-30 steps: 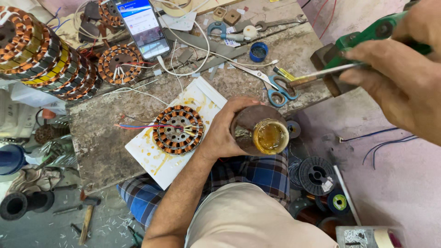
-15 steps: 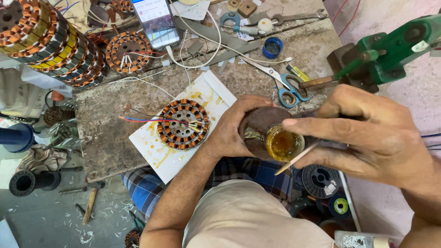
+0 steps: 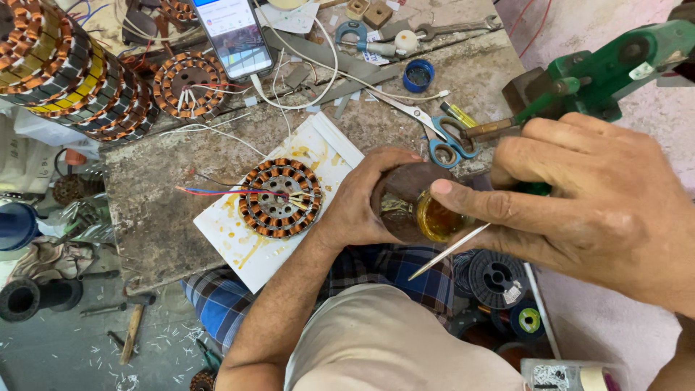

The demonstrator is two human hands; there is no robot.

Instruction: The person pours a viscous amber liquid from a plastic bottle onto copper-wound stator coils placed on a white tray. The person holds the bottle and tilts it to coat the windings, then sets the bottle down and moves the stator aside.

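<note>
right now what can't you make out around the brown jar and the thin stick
- Head view: brown jar of amber liquid, sides hidden by left hand.
- Thin pale stick: upper end hidden under right hand.
- Green metal winding tool: cut off by the frame's right edge.

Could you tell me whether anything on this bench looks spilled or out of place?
Yes: the white board under the copper-wound stator is streaked with amber liquid, the same colour as in the jar held by the left hand. The right hand holds a thin stick.
</note>
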